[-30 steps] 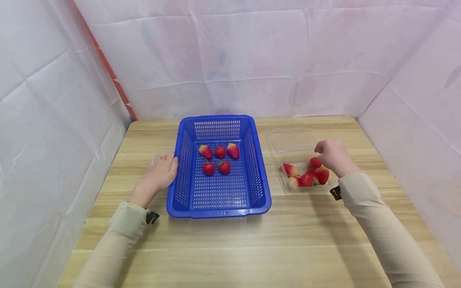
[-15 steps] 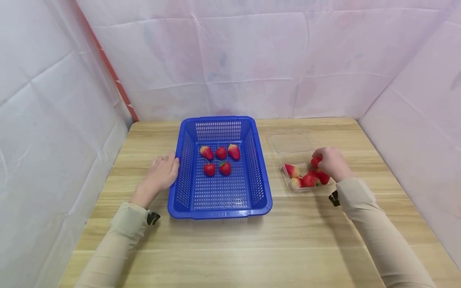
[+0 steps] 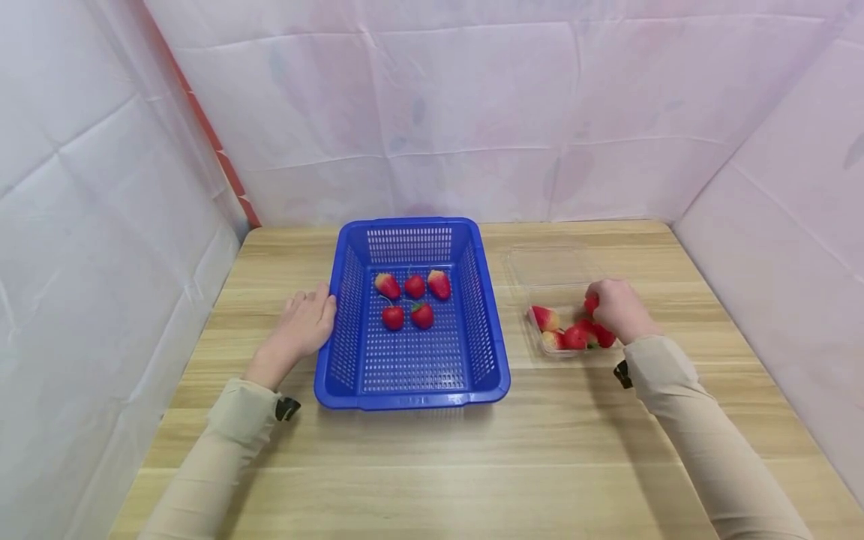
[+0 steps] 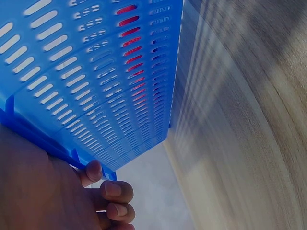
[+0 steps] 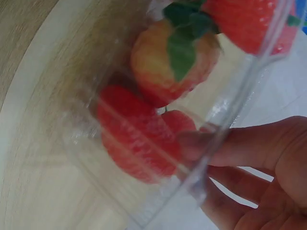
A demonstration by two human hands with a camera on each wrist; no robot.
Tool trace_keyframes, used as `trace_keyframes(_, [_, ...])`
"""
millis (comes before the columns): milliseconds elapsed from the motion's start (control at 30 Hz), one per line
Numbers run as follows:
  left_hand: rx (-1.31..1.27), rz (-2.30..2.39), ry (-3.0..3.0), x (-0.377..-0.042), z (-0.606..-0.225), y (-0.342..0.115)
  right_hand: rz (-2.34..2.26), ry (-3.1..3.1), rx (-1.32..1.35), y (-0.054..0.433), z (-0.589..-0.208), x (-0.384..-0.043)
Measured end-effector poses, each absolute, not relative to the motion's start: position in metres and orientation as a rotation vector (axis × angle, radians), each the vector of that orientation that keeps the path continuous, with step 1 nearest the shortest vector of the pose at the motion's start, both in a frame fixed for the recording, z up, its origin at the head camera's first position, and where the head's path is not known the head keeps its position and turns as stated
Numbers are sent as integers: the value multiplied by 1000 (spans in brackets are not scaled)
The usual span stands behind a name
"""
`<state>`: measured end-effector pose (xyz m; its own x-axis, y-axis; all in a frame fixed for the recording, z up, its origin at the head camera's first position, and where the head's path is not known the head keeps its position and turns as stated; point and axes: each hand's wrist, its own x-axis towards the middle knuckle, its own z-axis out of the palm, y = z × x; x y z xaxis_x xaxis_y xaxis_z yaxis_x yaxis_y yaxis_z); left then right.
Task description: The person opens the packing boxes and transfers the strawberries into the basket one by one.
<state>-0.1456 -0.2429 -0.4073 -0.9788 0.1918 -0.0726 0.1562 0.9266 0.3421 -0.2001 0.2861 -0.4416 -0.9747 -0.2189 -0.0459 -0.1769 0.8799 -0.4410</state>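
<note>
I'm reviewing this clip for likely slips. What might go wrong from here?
1. The right hand pinches a red fruit with other fruit close by in the box, so it might knock or drag a neighbour.
2. The box looks thin, and the left hand is at the basket instead, so catching the box's wall might shift or tip it.

right fingers (image 5: 218, 200) blurred, sleeves (image 3: 709, 450) cut off

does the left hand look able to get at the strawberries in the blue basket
Probably yes: the left hand touches the blue basket, whose open top leaves the strawberries uncovered from above.
</note>
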Motion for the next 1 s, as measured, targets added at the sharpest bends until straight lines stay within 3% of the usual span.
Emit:
trace_keyframes(533, [287,533,2976,-146,-407,-244,-629,2935,-350,281,-463,-193])
trace_keyframes(1000, [277,531,2971,-147,-409,-245,-752,2842,-314,269,-453,-190])
